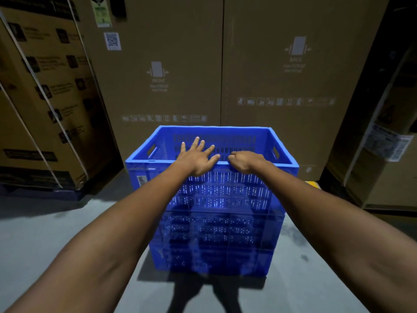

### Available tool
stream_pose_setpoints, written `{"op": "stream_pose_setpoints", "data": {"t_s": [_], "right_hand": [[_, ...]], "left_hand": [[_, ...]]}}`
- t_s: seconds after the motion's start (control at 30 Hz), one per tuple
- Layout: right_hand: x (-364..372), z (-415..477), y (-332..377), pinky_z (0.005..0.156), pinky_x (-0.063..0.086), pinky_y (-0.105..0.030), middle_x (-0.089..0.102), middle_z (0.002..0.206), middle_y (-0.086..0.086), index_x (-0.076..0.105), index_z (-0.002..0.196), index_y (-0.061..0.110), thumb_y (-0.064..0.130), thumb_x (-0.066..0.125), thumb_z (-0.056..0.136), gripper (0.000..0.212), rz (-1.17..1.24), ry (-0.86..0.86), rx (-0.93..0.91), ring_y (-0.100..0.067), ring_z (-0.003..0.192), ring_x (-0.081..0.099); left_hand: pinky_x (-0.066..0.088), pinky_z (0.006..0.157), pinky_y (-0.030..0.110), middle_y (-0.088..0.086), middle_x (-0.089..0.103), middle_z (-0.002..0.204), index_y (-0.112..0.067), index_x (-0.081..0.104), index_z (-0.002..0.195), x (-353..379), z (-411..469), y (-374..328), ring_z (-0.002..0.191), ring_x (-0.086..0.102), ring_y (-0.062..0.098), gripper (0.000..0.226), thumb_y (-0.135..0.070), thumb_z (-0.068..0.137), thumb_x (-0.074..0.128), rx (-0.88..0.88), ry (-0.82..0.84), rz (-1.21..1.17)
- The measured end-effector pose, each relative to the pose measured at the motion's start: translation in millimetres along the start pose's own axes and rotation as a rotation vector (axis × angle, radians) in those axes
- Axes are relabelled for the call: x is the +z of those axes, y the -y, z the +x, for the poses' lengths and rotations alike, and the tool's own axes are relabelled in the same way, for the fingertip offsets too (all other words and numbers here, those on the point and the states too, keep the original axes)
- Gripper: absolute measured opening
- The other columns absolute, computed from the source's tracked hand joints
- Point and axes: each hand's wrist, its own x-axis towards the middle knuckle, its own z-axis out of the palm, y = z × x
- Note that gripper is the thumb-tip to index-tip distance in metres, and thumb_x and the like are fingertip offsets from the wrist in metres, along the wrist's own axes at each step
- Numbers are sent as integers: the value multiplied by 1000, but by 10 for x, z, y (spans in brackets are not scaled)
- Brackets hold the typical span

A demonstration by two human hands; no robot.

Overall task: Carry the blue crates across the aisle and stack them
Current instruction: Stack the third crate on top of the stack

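A stack of blue slotted crates stands on the grey floor in front of me. The top crate (279, 161) is empty and open, with handle slots in its side walls. A lower crate (216, 240) sits under it in shadow. My left hand (197, 155) lies flat over the near rim of the top crate, fingers spread and reaching past the rim. My right hand (246, 160) is curled over the same near rim, right beside the left, fingers closed on the edge.
Tall brown cardboard cartons (176, 64) stand right behind the crates like a wall. A strapped carton (45, 98) on a dark pallet stands at the left. More cartons (388, 132) stand at the right. Grey floor (56, 222) lies on both sides of the stack.
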Motion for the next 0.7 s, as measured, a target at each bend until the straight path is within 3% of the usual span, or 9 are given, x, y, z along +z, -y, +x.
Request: {"op": "stream_pose_setpoints", "data": {"t_s": [0.1, 0.2, 0.27, 0.33, 0.43, 0.53, 0.7], "right_hand": [[70, 14, -14, 80, 38, -44, 60, 128, -8, 57, 108, 22, 44, 19, 94, 46, -36, -96, 4, -28, 108, 55], [124, 79, -15, 76, 36, -42, 62, 127, -6, 59, 113, 24, 44, 19, 93, 49, -55, -141, 21, -28, 107, 56], [111, 99, -28, 80, 39, -44, 59, 131, -7, 56, 123, 25, 45, 18, 94, 52, -58, -101, 37, -30, 111, 54], [48, 75, -10, 95, 39, -52, 48, 142, -10, 45, 137, 25, 48, 18, 96, 55, -52, 12, 71, -35, 124, 45], [-102, -47, 53, 111, 25, -60, 21, 159, -14, 17, 154, 24, 64, 20, 97, 70, 2, 147, 81, -38, 143, 21], [-401, -204, 161, 112, 24, -60, 12, 161, -13, 6, 156, 22, 70, 24, 94, 80, 87, 118, 15, -36, 147, 9], [-1429, -483, 564, 108, 33, -56, 16, 160, -14, 3, 156, 20, 53, 52, 93, 86, 121, 56, -10, -37, 143, 19]], "left_hand": [[-5, 117, 61, 7, 2, 163, -31, 10, 155, 55, 51, -1, 150, -10, 24, 69, -65, 95, 6, 16, -37, 7], [-3, 117, 60, 8, 3, 163, -31, 10, 155, 80, 93, 5, 150, -7, 25, 68, -64, 96, 6, 10, -35, 10], [-2, 117, 60, 8, 1, 163, -30, 7, 155, 63, 114, 3, 150, -7, 25, 69, -64, 95, 6, 9, -8, 3], [-4, 117, 60, 8, -6, 163, -31, -1, 155, 13, 102, 6, 150, -10, 24, 72, -69, 94, 7, 6, 62, -24], [-6, 117, 60, 6, -22, 160, -33, -15, 152, -186, 9, 17, 148, -18, 24, 83, -79, 86, 7, 8, 176, -42], [-4, 118, 58, 6, -24, 159, -32, -18, 151, -586, -144, 47, 148, -20, 23, 85, -79, 85, 9, 30, 196, -85], [1, 118, 57, 8, -20, 161, -29, -12, 153, -1719, -428, 240, 148, -17, 24, 82, -73, 91, 17, 36, 199, -86]]}}
